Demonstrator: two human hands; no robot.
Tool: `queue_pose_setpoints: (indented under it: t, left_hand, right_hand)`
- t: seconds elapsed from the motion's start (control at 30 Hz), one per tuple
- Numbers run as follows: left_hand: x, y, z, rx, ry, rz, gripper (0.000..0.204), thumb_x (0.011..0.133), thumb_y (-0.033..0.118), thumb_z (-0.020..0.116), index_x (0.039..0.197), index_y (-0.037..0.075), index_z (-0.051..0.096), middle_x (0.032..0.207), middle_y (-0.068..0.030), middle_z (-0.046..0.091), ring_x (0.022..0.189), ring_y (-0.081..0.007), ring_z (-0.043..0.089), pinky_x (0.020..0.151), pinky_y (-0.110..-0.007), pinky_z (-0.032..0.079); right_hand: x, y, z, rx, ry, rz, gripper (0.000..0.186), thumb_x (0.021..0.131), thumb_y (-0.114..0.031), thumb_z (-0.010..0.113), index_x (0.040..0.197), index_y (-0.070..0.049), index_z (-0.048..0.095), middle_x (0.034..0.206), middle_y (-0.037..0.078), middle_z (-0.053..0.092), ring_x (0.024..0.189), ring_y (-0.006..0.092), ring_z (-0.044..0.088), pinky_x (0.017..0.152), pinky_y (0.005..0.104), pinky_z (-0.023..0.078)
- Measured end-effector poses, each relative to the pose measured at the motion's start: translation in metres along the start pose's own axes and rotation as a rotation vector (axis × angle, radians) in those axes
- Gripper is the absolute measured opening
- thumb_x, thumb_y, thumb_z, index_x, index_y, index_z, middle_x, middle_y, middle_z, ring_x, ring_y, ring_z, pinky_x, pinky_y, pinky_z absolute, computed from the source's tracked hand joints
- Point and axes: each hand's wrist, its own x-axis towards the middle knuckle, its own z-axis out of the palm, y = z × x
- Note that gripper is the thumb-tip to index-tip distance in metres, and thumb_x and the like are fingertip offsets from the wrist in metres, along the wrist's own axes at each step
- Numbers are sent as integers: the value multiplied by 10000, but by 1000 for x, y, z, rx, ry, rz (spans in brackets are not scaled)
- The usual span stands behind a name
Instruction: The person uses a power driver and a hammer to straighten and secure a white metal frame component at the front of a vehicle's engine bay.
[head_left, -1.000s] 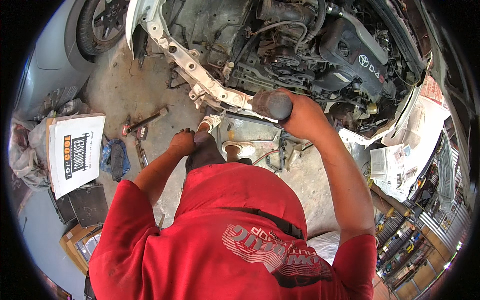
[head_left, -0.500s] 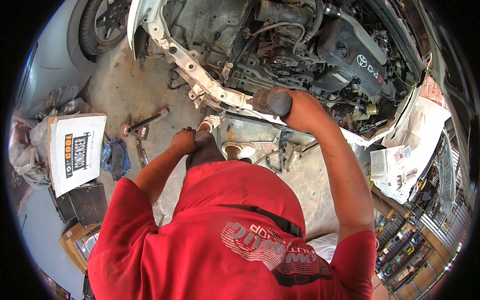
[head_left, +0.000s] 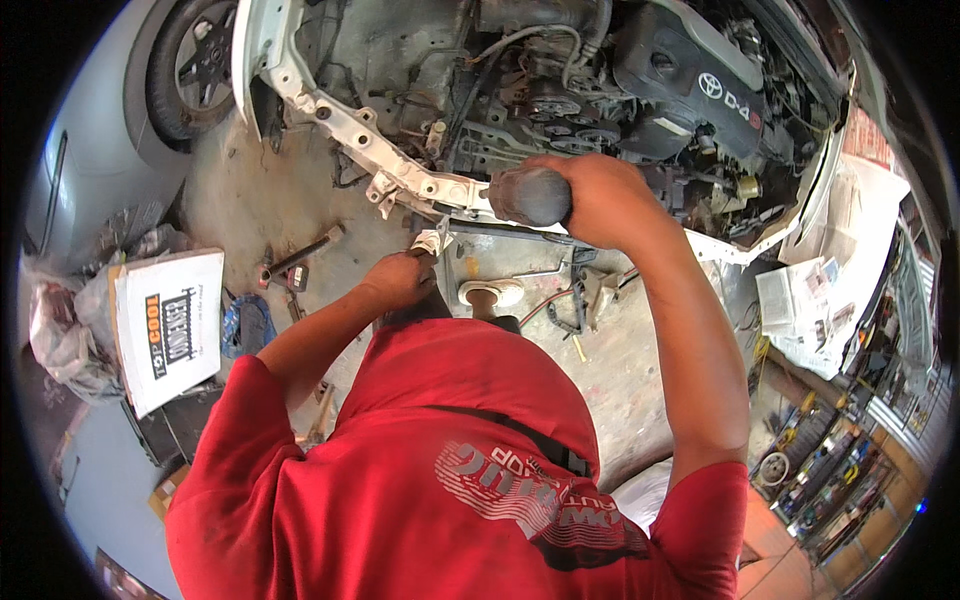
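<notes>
My right hand [head_left: 612,200] is closed round a dark cylindrical tool [head_left: 530,197], whose rounded end faces up, at the white front frame [head_left: 405,175] of a car with no bumper. Its fingers are partly hidden by the tool and wrist. My left hand [head_left: 402,280] is lower, by my dark-trousered leg and below the frame, with its fingers curled; what they hold, if anything, I cannot make out. Behind the frame lies the exposed engine bay with its black engine cover [head_left: 670,80].
A grey car [head_left: 100,170] stands at the left, near a white printed board [head_left: 170,325] and plastic bags. Tools [head_left: 300,258] and hoses lie on the concrete floor [head_left: 230,200]. Newspapers [head_left: 795,310] are at the right, shelving [head_left: 820,460] behind.
The view has tilted slightly. My left hand has moved rightward along my leg toward my foot. My right hand stays on the dark tool at the frame.
</notes>
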Motion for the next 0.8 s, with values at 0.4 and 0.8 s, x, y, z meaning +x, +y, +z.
queue_pose_setpoints:
  t: [0.4,0.8]
  left_hand:
    - [96,22,-118,201,400,364,401,975,422,542,1197,109,657,1064,-208,678,990,-395,646,885,-473,520]
    - [105,49,-117,470,175,127,624,1011,592,303,1188,131,685,1128,-202,682,1088,-409,616,953,-490,474]
  right_hand:
    - [-167,-10,198,1146,580,533,740,764,-15,761,1426,0,431,1327,138,597,1219,211,570,1042,325,442]
    - [-131,-140,362,2086,806,342,915,748,-28,843,1491,-53,310,1337,74,546,1220,192,523,1031,343,434]
